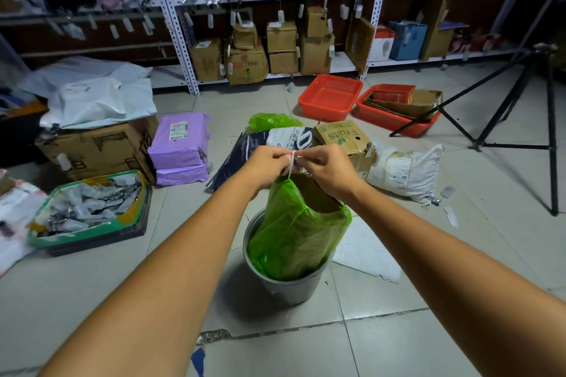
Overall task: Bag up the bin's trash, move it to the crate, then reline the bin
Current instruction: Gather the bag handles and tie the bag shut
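Both hands meet above the bin: the left hand (266,162) and the right hand (325,169) are each pinched closed on the white drawstring (292,162) at the mouth of the green trash bag (298,236), knuckles close together, nearly touching. The string stands up in a short loop between the fingertips; whether it is already knotted is hard to say from this angle. The bag is pulled up tall, its lower part still sitting inside the grey bin (288,285), which stands on the tiled floor (382,346). A piece of brown cardboard (312,193) pokes out of the bag's open top, just under the right hand. Beyond the hands lie a "Fruits" carton (343,138) and a loose green bag (271,121) on the floor. Farther back, near the shelving, sit two red crates: the left crate (329,96) shows a bare bottom, the right crate (395,118) holds flattened cardboard. A black tripod (514,119) stands at the right.
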